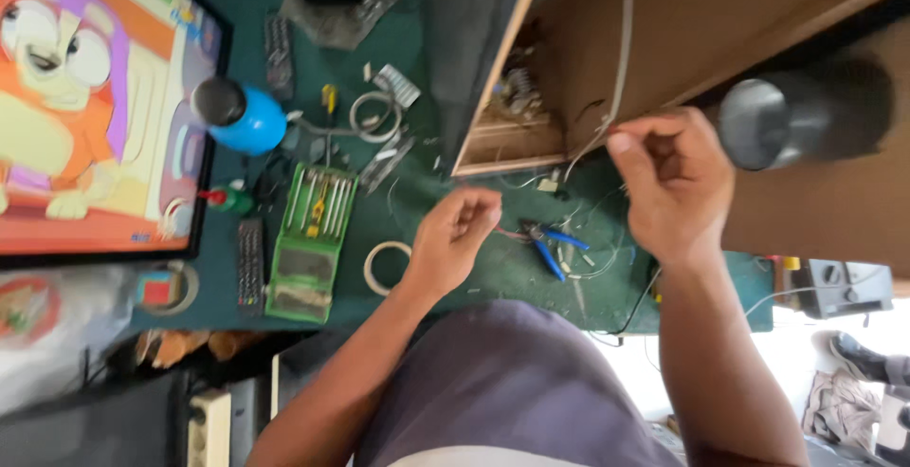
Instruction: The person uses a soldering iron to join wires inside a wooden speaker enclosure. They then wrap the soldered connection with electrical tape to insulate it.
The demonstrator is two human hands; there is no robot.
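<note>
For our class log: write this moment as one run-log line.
left hand: pinching thin wire | right hand: pinching pale cable | blue pliers: lying on green table

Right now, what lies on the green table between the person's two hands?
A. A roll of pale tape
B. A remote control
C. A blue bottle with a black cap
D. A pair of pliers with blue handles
D: the blue-handled pliers lie on the green table between the left hand and the right hand.

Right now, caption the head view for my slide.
Left hand and right hand pinch thin wires above a green workbench.
</note>
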